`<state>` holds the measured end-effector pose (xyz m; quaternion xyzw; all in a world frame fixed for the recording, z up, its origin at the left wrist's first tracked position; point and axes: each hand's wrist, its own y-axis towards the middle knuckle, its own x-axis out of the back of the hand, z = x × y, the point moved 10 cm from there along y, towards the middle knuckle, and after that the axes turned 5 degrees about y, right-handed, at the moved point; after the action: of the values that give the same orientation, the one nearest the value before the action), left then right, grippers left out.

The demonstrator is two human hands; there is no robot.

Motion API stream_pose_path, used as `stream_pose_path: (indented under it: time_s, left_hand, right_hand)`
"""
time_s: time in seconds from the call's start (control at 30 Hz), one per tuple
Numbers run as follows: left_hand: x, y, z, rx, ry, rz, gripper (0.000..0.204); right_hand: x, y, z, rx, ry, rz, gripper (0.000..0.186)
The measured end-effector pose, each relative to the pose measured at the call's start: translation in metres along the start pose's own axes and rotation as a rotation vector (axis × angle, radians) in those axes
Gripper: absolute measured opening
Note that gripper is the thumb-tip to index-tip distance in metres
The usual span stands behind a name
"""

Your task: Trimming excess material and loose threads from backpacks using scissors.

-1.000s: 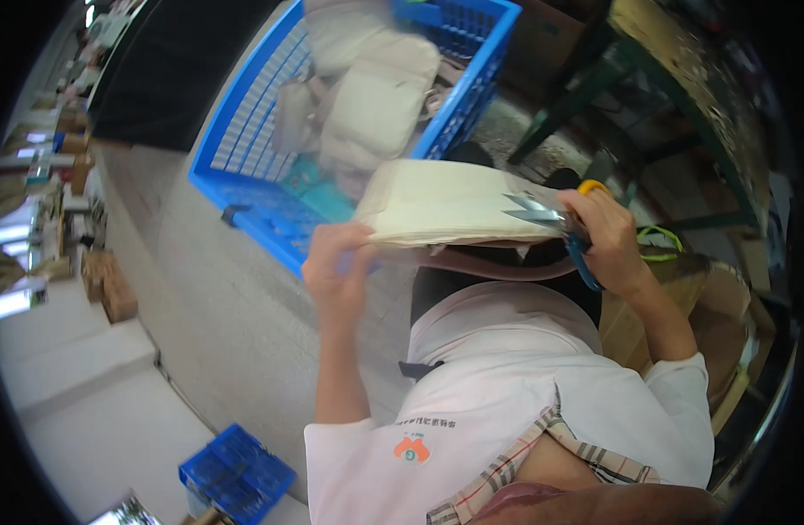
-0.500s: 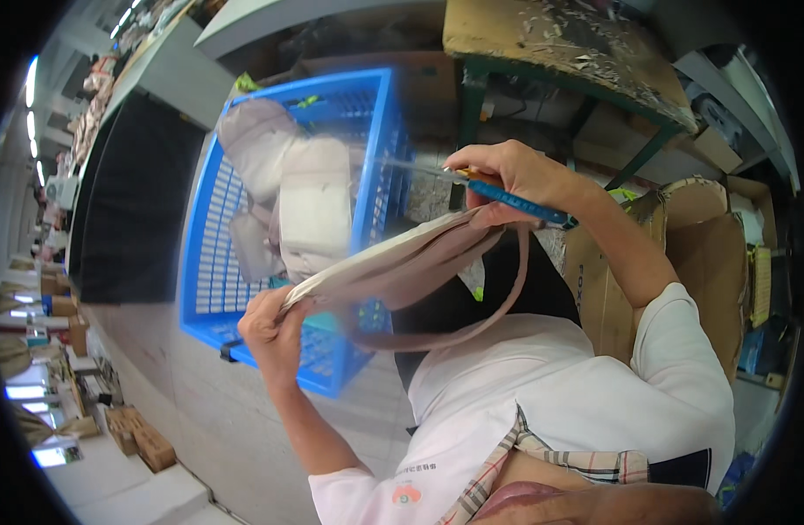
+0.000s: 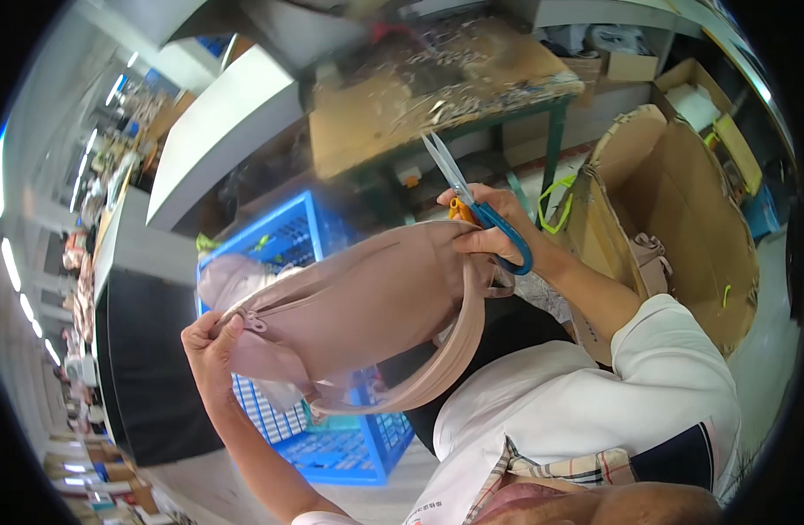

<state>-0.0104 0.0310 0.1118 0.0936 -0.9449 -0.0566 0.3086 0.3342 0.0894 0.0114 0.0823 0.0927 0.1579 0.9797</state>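
Dusty-pink, smooth-faced bag with a rounded end [image 3: 367, 306]: stretched between the two hands, its long face turned toward the camera. Change noted: one second ago a flat cream side lay uppermost; half a second ago the piece stood nearly edge-on; now the pink zipped face shows. Meaning for the work in hand, as judged: this face and its seam are open to inspection.

Left hand [image 3: 211, 346]: thumb and fingers pinched together on the bag's far left end, just beside a pink metal-looking zipper pull [image 3: 255, 322].

Right hand [image 3: 507, 206]: closed around steel scissors with blue and orange handles [image 3: 482, 213], thumb also pressing the bag's right end. Blades now point up and away from the bag, where one second ago they lay across the cream side; no cutting shows.

Wide pink fabric strap [image 3: 459, 359]: loops below the right hand, hanging from the bag.

Blue slotted plastic crate [image 3: 377, 442]: below and right of the left hand, behind the bag, pale pieces inside.

Worn wooden surface on green legs [image 3: 349, 131]: beyond the right hand, strewn with scraps.

Large brown cardboard box [image 3: 708, 201]: right of the right hand, a pink piece [image 3: 651, 258] within.
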Motion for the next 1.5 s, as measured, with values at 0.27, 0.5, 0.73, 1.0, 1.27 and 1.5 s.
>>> stream_pose_path:
  time_s: [0.27, 0.5, 0.73, 1.0, 1.27, 1.5]
  left_hand:
    - [-0.047, 0.108, -0.042, 0.009, -0.024, 0.082, 0.019]
    - [-0.077, 0.179, -0.074, 0.06, 0.005, 0.089, 0.019]
    - [-0.081, 0.221, -0.074, 0.081, 0.092, 0.089, 0.019]
    - [-0.083, 0.241, -0.066, 0.126, 0.105, 0.109, 0.017]
    - [-0.085, 0.254, -0.079, 0.058, 0.109, 0.127, 0.017]
    - [-0.091, 0.255, -0.086, 0.065, 0.096, 0.114, 0.015]
  right_hand:
    - [0.084, 0.032, -0.01, -0.189, 0.327, -0.434, 0.037]
    - [0.122, 0.079, 0.012, -0.125, 0.425, -0.495, 0.032]
    - [0.124, 0.117, -0.001, -0.265, 0.577, -0.465, 0.02]
    - [0.122, 0.129, -0.001, -0.301, 0.555, -0.471, 0.018]
    - [0.125, 0.142, -0.005, -0.285, 0.65, -0.465, 0.018]
    - [0.136, 0.137, -0.013, -0.25, 0.711, -0.508, 0.022]
